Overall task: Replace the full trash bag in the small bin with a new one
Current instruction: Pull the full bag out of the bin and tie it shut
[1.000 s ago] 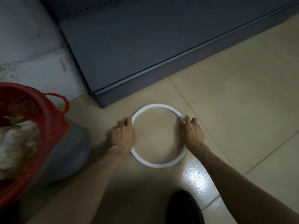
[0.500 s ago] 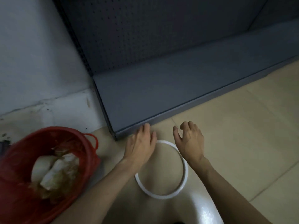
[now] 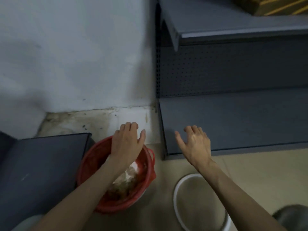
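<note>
The small bin stands on the floor at lower centre, lined with a red trash bag (image 3: 93, 165) that is full of pale crumpled waste (image 3: 128, 177). One red bag handle (image 3: 152, 155) sticks out at the bin's right rim. My left hand (image 3: 127, 144) hovers over the bin's far rim with fingers loosely spread, holding nothing. My right hand (image 3: 196, 145) is raised to the right of the bin, fingers relaxed and empty. A white plastic ring (image 3: 176, 195) lies flat on the floor under my right forearm.
A dark grey shelf unit (image 3: 233, 120) with a pegboard back stands at the right, its base close to the bin. Another grey shelf panel (image 3: 41, 164) is at the left. A stained white wall (image 3: 75, 64) rises behind. A dark object (image 3: 293, 217) sits at the bottom right.
Both hands let go of the white ring, which stays on the floor, and rose. The view swung left; my left hand now hangs over the red-lined bin.
</note>
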A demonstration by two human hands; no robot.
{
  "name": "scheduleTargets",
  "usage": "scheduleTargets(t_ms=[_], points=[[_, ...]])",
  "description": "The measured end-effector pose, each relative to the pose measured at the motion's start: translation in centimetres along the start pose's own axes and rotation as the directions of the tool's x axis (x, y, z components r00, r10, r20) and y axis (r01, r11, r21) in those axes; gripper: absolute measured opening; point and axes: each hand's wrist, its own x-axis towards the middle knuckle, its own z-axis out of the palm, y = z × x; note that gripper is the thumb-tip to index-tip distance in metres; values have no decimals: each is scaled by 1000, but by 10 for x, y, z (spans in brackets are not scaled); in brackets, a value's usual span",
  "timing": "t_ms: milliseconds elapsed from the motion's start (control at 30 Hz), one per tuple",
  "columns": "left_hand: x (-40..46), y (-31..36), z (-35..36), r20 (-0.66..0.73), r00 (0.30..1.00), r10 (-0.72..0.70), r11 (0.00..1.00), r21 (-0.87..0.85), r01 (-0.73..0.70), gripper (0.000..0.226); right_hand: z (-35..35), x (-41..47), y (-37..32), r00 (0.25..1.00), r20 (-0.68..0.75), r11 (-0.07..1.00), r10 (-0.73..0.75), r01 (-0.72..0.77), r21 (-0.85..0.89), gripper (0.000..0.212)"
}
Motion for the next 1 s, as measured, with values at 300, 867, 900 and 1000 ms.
scheduleTargets(t_ms=[300,867,900,1000], points=[[-71,-101,-25,-10,944,-331,940,86,330,29,24,3,-74,966,138,976,-217,215,31,60],[-158,-143,-4,347,663,-663,651,-171,740,32,67,-13,-65,818,513,946,-259,107,308,33],[-160,-148,2,359,652,-667,614,-230,755,32,71,-12,-63,810,536,946,-240,71,316,32],[-161,-154,13,396,610,-686,511,-335,792,35,81,-10,-55,761,621,933,-188,-59,355,26]])
